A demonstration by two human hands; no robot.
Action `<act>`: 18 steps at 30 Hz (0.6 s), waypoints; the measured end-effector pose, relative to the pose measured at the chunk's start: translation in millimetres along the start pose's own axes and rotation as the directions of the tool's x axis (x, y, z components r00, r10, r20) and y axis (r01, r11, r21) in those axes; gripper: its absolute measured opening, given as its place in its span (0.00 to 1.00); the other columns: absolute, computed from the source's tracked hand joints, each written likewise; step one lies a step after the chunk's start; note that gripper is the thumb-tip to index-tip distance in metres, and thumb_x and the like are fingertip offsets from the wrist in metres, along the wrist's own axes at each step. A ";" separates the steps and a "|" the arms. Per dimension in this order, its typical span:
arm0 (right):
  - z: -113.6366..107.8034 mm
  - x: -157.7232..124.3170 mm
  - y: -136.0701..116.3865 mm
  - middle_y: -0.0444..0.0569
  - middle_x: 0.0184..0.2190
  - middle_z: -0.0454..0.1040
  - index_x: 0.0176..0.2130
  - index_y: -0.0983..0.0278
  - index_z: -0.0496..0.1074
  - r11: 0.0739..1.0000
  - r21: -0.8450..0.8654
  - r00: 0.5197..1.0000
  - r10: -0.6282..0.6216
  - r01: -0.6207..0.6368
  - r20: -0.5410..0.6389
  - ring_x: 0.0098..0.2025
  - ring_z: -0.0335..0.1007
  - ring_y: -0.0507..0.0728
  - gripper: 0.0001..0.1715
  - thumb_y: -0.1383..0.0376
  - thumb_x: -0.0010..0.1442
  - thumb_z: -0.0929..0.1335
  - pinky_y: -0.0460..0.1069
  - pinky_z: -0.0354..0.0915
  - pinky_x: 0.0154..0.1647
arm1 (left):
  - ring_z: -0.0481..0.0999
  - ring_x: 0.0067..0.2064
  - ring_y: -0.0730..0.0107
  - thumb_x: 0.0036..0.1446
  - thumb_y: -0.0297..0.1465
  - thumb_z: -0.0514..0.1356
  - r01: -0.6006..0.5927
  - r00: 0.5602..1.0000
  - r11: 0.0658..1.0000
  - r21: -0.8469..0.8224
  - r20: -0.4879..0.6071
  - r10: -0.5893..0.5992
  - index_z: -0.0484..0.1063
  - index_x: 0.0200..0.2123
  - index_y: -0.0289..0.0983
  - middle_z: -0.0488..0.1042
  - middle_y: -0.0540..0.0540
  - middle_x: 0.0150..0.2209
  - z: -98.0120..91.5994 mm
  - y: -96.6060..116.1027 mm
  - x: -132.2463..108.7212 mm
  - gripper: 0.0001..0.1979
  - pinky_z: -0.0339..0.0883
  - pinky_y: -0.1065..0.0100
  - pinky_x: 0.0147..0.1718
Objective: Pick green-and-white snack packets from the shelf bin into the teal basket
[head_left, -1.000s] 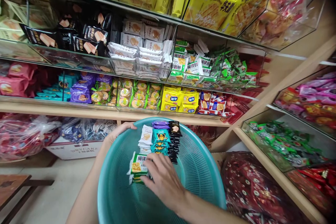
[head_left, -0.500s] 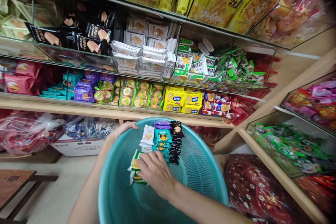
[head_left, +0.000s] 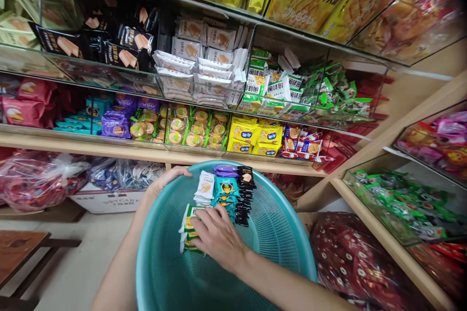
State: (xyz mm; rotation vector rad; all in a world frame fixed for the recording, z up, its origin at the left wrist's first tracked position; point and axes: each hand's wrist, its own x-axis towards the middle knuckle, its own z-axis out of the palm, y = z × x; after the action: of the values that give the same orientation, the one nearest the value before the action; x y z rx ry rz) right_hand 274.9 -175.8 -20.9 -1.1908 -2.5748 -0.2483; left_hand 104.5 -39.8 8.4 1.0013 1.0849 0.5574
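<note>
My left hand [head_left: 166, 181] grips the far left rim of a teal plastic basket [head_left: 277, 233] and holds it up in front of the shelves. Inside the basket lie rows of small snack packets: white ones [head_left: 205, 187], teal ones [head_left: 226, 188], black ones [head_left: 245, 194], a purple one [head_left: 225, 170] at the far end. My right hand [head_left: 219, 235] reaches into the basket, fingers curled down onto a stack of green-and-white packets [head_left: 188, 226] and pressing them against the other rows.
Glass-fronted shelf bins hold black packets [head_left: 109, 43], white packets [head_left: 197, 68], green-and-white packets [head_left: 270, 90], round biscuits [head_left: 189, 129] and yellow packs [head_left: 251, 136]. More bins [head_left: 394, 199] run along the right. Red bagged sweets [head_left: 350, 262] lie low on the right, a wooden bench [head_left: 18, 252] at left.
My right hand has slid a little further over the green-and-white stack, covering more of its top packet. The left hand keeps its hold on the rim.
</note>
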 end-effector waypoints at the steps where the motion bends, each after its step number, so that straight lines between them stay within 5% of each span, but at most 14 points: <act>1: -0.7 -0.8 -2.1 0.52 0.46 0.70 0.49 0.66 0.63 1.000 -0.007 1.000 -0.015 0.015 0.004 0.46 0.64 0.59 0.23 0.55 0.58 0.66 0.56 0.62 0.44 | 0.73 0.31 0.63 0.40 0.34 0.60 0.074 0.996 0.996 -0.054 0.053 -0.071 0.73 0.26 0.35 0.75 0.45 0.27 -1.4 -1.3 2.4 0.09 0.68 0.67 0.33; 3: 0.0 -4.0 -7.7 0.57 0.53 0.66 0.53 0.68 0.61 0.994 -0.056 0.996 -0.093 0.092 -0.013 0.53 0.60 0.61 0.30 0.53 0.58 0.66 0.58 0.62 0.48 | 0.74 0.33 0.62 0.43 0.36 0.60 0.178 0.976 0.978 -0.113 0.148 -0.160 0.74 0.28 0.34 0.76 0.43 0.28 -4.7 -3.6 8.2 0.11 0.68 0.67 0.35; 5: 4.7 -10.1 -13.3 0.55 0.59 0.60 0.56 0.67 0.60 0.967 -0.135 0.974 -0.223 0.214 -0.051 0.60 0.53 0.60 0.26 0.58 0.61 0.64 0.58 0.61 0.53 | 0.74 0.35 0.59 0.46 0.36 0.59 0.198 0.965 0.973 -0.117 0.199 -0.173 0.75 0.29 0.33 0.76 0.41 0.31 -8.2 -5.2 13.9 0.13 0.68 0.65 0.37; 10: 30.3 -33.2 -16.5 0.36 0.62 0.57 0.50 0.58 0.69 0.858 -0.205 0.876 -0.482 0.470 -0.007 0.66 0.42 0.49 0.18 0.66 0.61 0.62 0.49 0.59 0.59 | 0.73 0.32 0.65 0.44 0.31 0.60 0.040 0.991 0.996 -0.074 0.129 -0.031 0.74 0.28 0.34 0.76 0.46 0.30 -15.2 -7.9 24.9 0.07 0.67 0.70 0.34; 15: 57.9 -41.7 -10.1 0.28 0.57 0.64 0.39 0.52 0.75 0.749 -0.368 0.823 -0.562 0.550 0.085 0.65 0.45 0.46 0.15 0.64 0.57 0.62 0.47 0.64 0.52 | 0.73 0.31 0.65 0.44 0.32 0.60 0.033 0.993 0.997 -0.066 0.116 -0.025 0.74 0.27 0.35 0.76 0.47 0.29 -17.6 -8.1 25.1 0.07 0.67 0.70 0.34; 18: 65.6 -34.0 -7.8 0.27 0.49 0.71 0.33 0.50 0.75 0.692 -0.559 0.845 -0.533 0.456 0.029 0.59 0.58 0.45 0.17 0.69 0.55 0.61 0.45 0.71 0.39 | 0.73 0.31 0.65 0.43 0.31 0.61 0.035 0.993 0.998 -0.061 0.115 -0.028 0.75 0.27 0.35 0.76 0.47 0.28 -16.3 -5.2 22.7 0.07 0.67 0.70 0.33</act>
State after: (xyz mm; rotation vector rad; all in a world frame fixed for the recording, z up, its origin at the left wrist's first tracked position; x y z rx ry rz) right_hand 277.3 -187.1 -94.4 -0.5293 -2.7264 -1.2195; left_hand 98.2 -17.9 -8.7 0.9480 0.9747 0.4996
